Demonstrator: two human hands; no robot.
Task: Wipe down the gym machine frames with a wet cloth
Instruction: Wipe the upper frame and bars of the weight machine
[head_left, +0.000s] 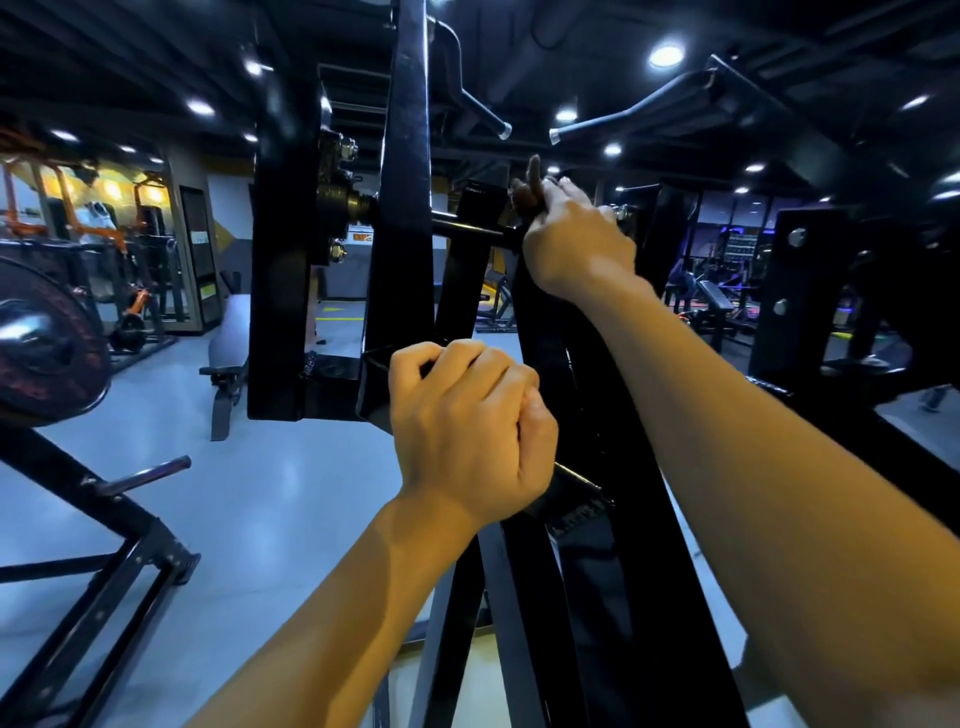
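A black gym machine frame (405, 218) rises in front of me, with upright posts and slanted beams. My right hand (576, 244) reaches up near the top of a slanted beam and grips a dark brown cloth (524, 189), pressing it against the frame; most of the cloth is hidden under the fingers. Lower down, my left hand (467, 426) is curled round a black bar of the same frame (374, 374), knuckles toward me.
A weight plate (47, 343) on a slanted arm stands at the left, with a bare peg (150, 473) below it. A grey bench (228, 353) sits behind the frame. Two angled handles (623, 117) hang overhead. More machines fill the right background; pale floor (249, 499) spreads left.
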